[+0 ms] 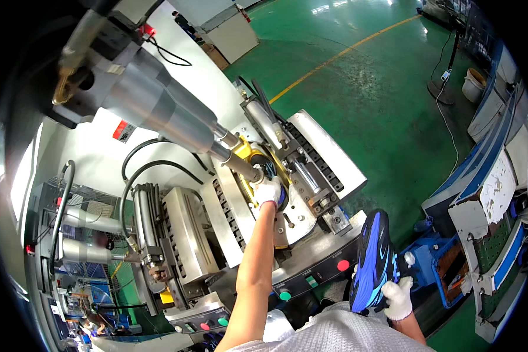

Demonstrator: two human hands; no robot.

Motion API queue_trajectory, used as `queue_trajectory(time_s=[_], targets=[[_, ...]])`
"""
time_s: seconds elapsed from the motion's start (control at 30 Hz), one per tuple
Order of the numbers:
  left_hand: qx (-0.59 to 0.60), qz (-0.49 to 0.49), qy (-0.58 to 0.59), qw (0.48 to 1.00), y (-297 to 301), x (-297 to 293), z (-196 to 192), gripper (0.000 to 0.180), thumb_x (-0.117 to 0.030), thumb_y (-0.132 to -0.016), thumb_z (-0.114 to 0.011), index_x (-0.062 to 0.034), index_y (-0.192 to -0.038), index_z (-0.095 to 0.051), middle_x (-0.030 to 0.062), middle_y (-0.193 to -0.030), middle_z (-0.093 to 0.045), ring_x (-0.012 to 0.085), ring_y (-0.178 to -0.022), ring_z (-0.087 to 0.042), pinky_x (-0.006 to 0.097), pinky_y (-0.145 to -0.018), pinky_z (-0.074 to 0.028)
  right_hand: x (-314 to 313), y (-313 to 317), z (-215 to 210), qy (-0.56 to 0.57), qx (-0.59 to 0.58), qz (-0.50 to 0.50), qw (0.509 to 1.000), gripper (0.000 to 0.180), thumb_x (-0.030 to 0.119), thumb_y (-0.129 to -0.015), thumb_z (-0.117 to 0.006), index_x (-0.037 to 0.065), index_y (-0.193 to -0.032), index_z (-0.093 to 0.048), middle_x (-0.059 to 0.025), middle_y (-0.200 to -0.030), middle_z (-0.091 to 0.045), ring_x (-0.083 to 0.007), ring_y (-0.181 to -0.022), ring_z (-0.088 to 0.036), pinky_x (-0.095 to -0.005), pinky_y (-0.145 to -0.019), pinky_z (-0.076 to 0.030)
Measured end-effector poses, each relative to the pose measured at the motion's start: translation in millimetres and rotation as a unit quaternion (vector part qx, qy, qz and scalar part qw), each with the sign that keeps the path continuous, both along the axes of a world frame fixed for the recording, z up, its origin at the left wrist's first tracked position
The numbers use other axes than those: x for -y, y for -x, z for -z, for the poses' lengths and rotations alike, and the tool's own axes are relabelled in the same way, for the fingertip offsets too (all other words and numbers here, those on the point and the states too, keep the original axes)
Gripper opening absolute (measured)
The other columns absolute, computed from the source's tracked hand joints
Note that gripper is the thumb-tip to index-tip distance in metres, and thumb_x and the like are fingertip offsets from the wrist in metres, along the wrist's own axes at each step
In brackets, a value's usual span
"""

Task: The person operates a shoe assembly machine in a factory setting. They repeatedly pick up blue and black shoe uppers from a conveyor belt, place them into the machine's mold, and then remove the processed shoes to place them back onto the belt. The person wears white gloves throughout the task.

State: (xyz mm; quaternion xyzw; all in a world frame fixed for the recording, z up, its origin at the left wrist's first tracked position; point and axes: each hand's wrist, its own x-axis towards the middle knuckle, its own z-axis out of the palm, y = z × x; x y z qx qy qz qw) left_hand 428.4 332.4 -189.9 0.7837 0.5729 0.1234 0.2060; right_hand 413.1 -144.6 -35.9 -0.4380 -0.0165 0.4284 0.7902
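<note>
My left hand (268, 191), in a white glove, reaches into the press (299, 218) and closes on a dark shoe (264, 162) with blue at its edge. That shoe sits in the yellow-lined slot beneath the metal press rods, and my fingers partly hide it. Low on the right, my right hand (398, 298), also gloved in white, grips the side of another shoe (371, 264). This one is black with a bright blue and light blue sole, held upright with the sole turned to the left.
Thick grey cylinders (170, 105) slant over the slot. A red button (343, 265) and a green button (284, 294) sit on the press front. A second press station (185, 234) stands at left. On the right are a blue crate (437, 264) and a conveyor-like machine (490, 199).
</note>
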Motion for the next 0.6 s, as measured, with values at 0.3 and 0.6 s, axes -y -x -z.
queue_trajectory(time_s=[0.3, 0.6], targets=[[0.446, -0.078, 0.248, 0.857, 68.2, 9.4, -54.4, 0.034, -0.015, -0.088, -0.078, 0.0026, -0.116, -0.069, 0.0073, -0.105, -0.074, 0.0172, -0.087, -0.07, 0.035, -0.079, -0.058, -18.6, 8.7, 13.5, 0.192, 0.199, 0.013, 0.961, 0.033, 0.016, -0.089, -0.073, -0.003, -0.115, -0.065, -0.0036, -0.101, -0.069, -0.0135, -0.087, -0.064, -0.0324, -0.078, -0.055], [0.436, 0.051, 0.202, 0.876, 301.8, 204.4, -143.5, 0.07, -0.01, -0.082, -0.078, 0.0004, -0.144, -0.049, 0.0098, -0.135, -0.058, 0.0196, -0.122, -0.056, 0.035, -0.108, -0.045, -283.5, -62.5, -20.0, 0.146, 0.276, -0.232, 0.921, 0.041, 0.022, -0.088, -0.081, -0.003, -0.116, -0.063, -0.009, -0.098, -0.07, -0.0142, -0.085, -0.067, -0.0342, -0.076, -0.059]])
